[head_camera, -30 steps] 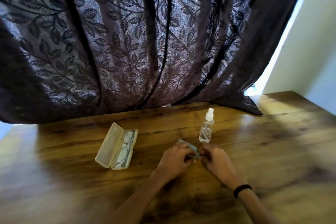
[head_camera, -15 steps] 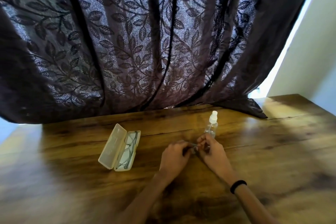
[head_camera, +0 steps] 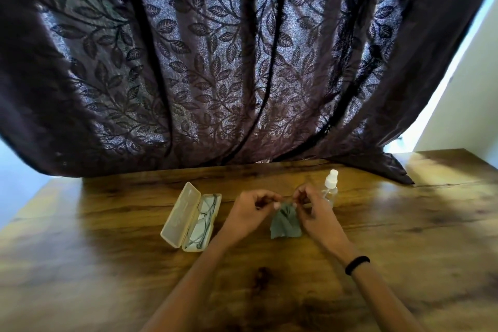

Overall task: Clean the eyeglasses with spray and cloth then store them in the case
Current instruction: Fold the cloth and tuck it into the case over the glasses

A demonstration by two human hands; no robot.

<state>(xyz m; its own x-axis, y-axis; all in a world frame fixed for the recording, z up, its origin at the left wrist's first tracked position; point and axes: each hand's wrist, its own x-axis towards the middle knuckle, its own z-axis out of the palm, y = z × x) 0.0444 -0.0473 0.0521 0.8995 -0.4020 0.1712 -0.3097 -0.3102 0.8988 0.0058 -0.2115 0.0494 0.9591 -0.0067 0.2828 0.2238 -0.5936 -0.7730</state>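
A grey-green cloth hangs between my hands over the wooden table. My left hand and my right hand each pinch its top edge, a little above the tabletop. To the left lies an open cream eyeglass case with the dark-framed eyeglasses resting in its lower half. A clear spray bottle with a white nozzle stands upright just behind my right hand, partly hidden by it.
A dark leaf-patterned curtain hangs along the table's far edge, its hem lying on the wood at the right. A pale wall stands at the far right. A black band circles my right wrist.
The cloth, bunched small between my fingertips before, now hangs opened out below both hands. My hands have lifted and drawn slightly apart. The case and bottle have not moved.
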